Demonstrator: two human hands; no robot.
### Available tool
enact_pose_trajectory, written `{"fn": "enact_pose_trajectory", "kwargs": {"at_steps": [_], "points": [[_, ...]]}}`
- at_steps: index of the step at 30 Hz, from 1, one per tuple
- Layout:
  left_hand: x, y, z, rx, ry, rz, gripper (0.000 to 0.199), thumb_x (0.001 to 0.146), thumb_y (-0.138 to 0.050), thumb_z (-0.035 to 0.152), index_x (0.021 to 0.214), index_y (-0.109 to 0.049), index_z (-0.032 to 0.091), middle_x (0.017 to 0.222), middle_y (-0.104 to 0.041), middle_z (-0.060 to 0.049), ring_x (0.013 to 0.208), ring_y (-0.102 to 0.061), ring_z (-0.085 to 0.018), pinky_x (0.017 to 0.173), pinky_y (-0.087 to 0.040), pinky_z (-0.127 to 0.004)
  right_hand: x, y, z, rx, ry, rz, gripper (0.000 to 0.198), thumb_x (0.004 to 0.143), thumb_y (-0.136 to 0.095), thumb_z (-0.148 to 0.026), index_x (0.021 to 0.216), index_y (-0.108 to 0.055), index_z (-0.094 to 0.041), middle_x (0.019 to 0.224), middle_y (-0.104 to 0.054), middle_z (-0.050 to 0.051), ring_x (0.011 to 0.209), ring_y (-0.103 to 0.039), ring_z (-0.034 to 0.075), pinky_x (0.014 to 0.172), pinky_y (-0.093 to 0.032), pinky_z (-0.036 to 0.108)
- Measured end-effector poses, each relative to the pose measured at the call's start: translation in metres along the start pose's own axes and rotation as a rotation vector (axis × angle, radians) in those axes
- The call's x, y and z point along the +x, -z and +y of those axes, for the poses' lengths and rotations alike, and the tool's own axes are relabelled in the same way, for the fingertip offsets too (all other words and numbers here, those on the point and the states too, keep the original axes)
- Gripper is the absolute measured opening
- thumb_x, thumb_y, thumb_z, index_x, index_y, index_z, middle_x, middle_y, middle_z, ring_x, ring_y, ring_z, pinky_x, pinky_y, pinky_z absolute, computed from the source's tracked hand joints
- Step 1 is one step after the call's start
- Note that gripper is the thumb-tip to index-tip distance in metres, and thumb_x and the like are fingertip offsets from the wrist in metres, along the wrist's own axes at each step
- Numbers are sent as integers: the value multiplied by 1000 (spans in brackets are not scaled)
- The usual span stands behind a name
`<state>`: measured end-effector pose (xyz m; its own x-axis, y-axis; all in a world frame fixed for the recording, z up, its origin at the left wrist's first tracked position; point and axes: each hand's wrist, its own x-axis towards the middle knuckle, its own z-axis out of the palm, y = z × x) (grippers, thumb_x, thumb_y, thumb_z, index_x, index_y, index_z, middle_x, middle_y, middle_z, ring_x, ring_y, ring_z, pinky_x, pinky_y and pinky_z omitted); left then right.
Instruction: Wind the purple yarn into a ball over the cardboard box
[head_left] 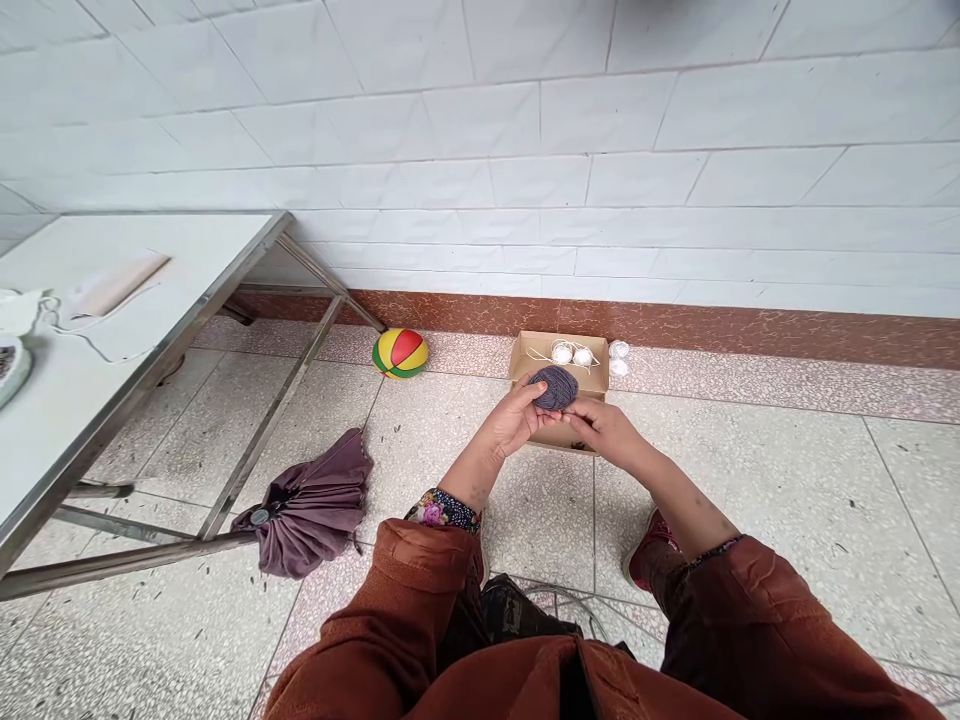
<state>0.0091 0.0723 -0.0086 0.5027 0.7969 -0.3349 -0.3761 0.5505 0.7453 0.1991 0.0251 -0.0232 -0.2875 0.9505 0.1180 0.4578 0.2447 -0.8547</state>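
A dark grey ball of yarn (556, 388) sits in my left hand (520, 415), thumb pressed on its near side and fingers beneath it. My right hand (606, 432) is close against the lower right of the ball, fingertips pinched together. Whatever is between those fingertips is too small to make out. Below and behind both hands, an open cardboard box (519, 358) rests on the floor, partly hidden by them. White yarn balls (571, 354) with loose strands lie in its far part. Something small and dark shows in its near part.
Beside the box are more white balls (619, 358). A colourful ball (400, 353) lies by the tiled wall (480, 130). To the left stands a metal-framed table (225, 235) bearing a beige roll (124, 284); a folded purple umbrella (319, 505) leans at its lower bar.
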Motion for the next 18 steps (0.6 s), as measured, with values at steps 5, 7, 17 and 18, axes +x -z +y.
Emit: {"fn": "enact_pose_trajectory", "kwargs": {"at_steps": [5,7,17,18], "points": [[-1,1,-3,289,22,71,48,83,-73,45,119,-57,18,84,-67,-2,61,-59,-10,62,-47,-24,-1,10,-17,71,59,-13,19,98,-57,-33,95,-74,-24,88,-74,2,79,-66,18,76,-51,32],[-4,0,-4,432,36,49,51,85,-72,48,125,-57,19,93,-67,-4,65,-60,-11,62,-48,-25,1,14,-17,67,62,73,18,97,-59,-35,92,-74,-25,87,-73,3,81,-66,19,78,-52,34],[-11,-13,-7,245,59,-229,62,87,-69,55,141,-56,27,133,-59,-14,93,-66,-20,64,-56,-27,7,18,-3,217,-140,311,26,93,-61,-46,84,-68,-23,81,-68,2,76,-61,19,75,-50,34],[-11,-14,-7,212,57,-244,63,86,-69,55,142,-55,27,133,-59,-14,93,-67,-20,65,-56,-28,7,18,-3,239,-168,298,28,94,-60,-47,84,-67,-22,79,-66,1,75,-60,19,74,-49,33]]}}
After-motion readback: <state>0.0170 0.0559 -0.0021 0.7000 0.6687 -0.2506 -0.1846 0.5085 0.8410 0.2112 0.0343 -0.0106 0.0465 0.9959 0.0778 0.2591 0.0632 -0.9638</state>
